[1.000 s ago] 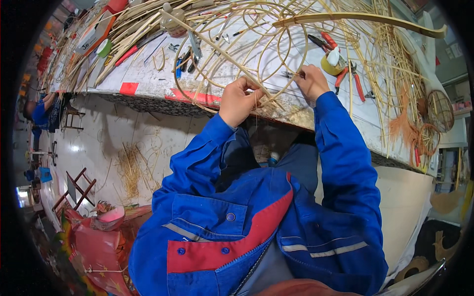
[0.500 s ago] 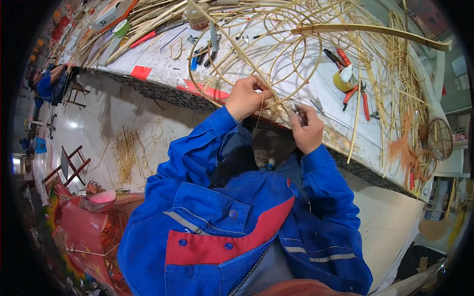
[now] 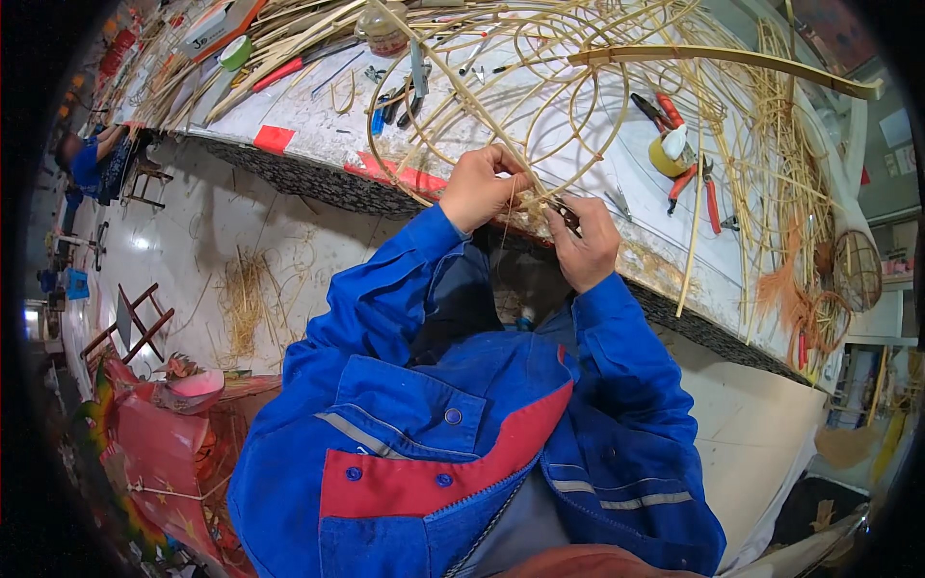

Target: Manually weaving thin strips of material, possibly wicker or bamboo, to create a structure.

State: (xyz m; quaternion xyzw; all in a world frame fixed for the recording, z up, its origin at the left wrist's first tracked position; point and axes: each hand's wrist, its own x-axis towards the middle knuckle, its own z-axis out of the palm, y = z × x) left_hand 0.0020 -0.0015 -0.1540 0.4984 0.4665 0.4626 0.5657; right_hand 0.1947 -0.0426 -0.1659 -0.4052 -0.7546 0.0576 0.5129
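Note:
A frame of thin bent bamboo strips point(image 3: 470, 98) rests at the table's near edge, its loops reaching back over the tabletop. My left hand point(image 3: 480, 189) is closed, thumb and fingers pinching the frame near the joint where several strips meet. Fine loose strands hang below that joint. In my right hand point(image 3: 590, 245) is a small dark metal tool point(image 3: 568, 218), partly covered by my fingers; its exact kind is hard to make out. The tool's tip points at the joint, close to my left fingertips.
Red-handled pliers point(image 3: 713, 204) and a yellow tape roll point(image 3: 667, 158) lie to the right. A clear jar point(image 3: 383, 33), a green tape roll point(image 3: 235, 54) and bamboo strips lie at the back left. A stool point(image 3: 135, 326) stands on the floor at left, and another person point(image 3: 89, 162) sits beyond.
My right hand has moved slightly left and turned, bringing the small dark tool into view beside the joint. My left hand keeps its pinch in nearly the same place.

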